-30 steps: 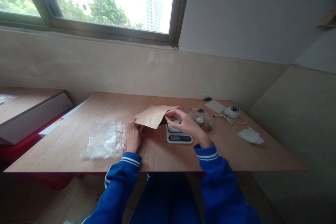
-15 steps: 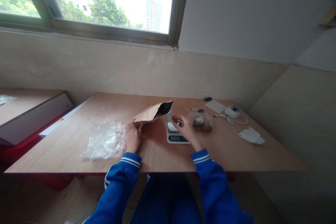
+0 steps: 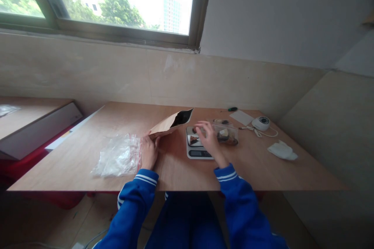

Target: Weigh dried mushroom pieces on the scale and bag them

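Observation:
My left hand (image 3: 149,151) grips the bottom end of a brown paper pouch (image 3: 171,123), holding it tilted with its dark open mouth facing right. My right hand (image 3: 208,137) hovers over a small white kitchen scale (image 3: 195,148), fingers spread and slightly curled, nothing visibly held. A few small dark and pale pieces (image 3: 193,139) lie on the scale's platform under the fingers. Just right of the hand is a clear plastic container (image 3: 226,135) with brown and white bits inside.
A pile of clear zip bags (image 3: 117,156) with red strips lies left of my left hand on the wooden table (image 3: 175,175). At the back right are a white card (image 3: 241,117), a green-handled tool (image 3: 232,109), a white round device (image 3: 261,123) with cord, and crumpled white tissue (image 3: 282,150).
My right hand left the pouch mouth, moved down to the scale and opened its fingers; small pieces now lie on the platform. The pouch's mouth has tilted up and open.

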`<state>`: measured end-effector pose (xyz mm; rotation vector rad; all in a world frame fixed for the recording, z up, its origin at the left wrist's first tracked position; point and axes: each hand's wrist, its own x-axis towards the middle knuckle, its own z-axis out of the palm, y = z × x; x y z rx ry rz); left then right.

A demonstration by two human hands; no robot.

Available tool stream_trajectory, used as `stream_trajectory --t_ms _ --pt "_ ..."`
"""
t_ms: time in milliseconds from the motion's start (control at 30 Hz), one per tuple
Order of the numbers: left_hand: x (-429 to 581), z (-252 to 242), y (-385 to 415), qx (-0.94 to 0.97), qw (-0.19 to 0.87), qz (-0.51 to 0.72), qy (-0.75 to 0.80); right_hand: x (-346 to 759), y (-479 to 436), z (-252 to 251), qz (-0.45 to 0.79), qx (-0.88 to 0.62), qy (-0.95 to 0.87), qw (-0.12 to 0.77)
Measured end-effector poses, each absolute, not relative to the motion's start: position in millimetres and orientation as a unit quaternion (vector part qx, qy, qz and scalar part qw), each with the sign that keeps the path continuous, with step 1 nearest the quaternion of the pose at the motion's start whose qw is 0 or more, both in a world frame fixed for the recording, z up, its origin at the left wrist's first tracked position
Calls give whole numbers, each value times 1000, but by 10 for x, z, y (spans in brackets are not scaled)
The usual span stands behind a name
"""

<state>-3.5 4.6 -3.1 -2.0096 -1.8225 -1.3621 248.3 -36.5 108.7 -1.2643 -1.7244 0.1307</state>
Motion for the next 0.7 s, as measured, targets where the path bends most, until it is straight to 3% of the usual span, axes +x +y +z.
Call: stream_trajectory --t_ms 200,400,533,700 --pt "-39 -25 49 -664 57 -448 -596 2300 -370 1536 66 -429 -765 475" --pt "-32 -8 20 -669 65 -432 -601 2192 -325 1471 48 -441 -813 378" --pt "-17 -14 -5 -682 74 -421 -594 2232 -398 1572 31 -504 -824 258" --pt "1 -29 -17 -688 73 -413 -591 2198 -320 1582 134 -508 -834 166"
